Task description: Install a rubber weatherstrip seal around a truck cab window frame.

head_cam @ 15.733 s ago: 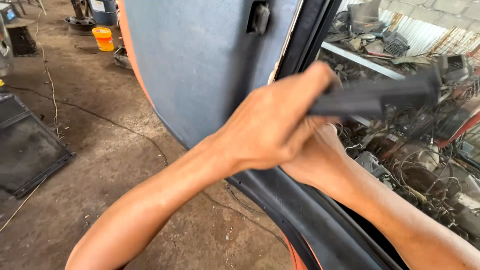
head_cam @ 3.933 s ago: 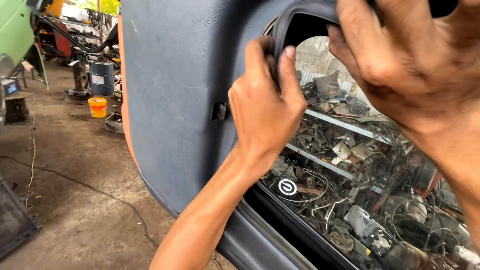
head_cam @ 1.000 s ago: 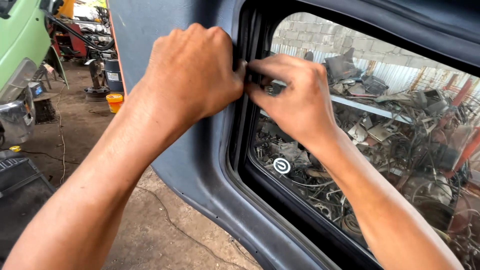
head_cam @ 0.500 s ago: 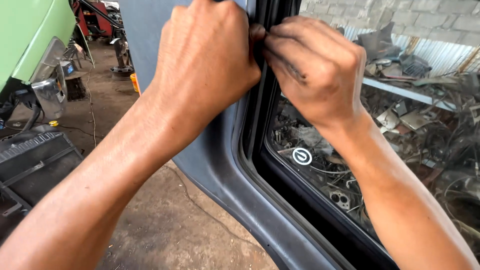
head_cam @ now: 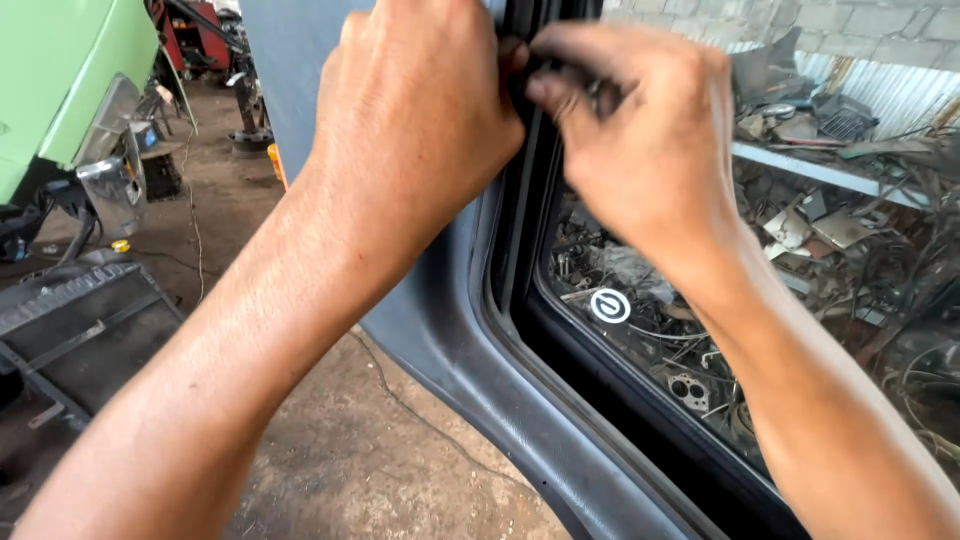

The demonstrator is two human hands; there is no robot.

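Closest to me, my left hand [head_cam: 415, 120] lies knuckles-up against the grey door panel [head_cam: 450, 340], fingers curled shut over the black rubber window seal [head_cam: 515, 215] at the front edge of the window opening. My right hand [head_cam: 640, 150] sits just beside it, touching at the fingertips, pinched closed on the same seal; the strip is mostly hidden under both, so I cannot tell how much of it each holds. The seal is matte, ribbed rubber, running down the upright edge of the frame and turning in a rounded corner along the bottom. The panel is smooth moulded plastic with a stepped lip beside the seal. Inside the frame, the glass [head_cam: 640, 330] is clear with a small round white sticker [head_cam: 609, 305] near the lower corner. To my left there is open concrete floor [head_cam: 340, 450], rough and stained, with a thin cable across it. A flat black grille [head_cam: 80, 330] lies further left, and a pale green vehicle body [head_cam: 60, 80] stands behind it. Through the glass, heaped scrap metal parts [head_cam: 830, 230] crowd shelves before a block wall.
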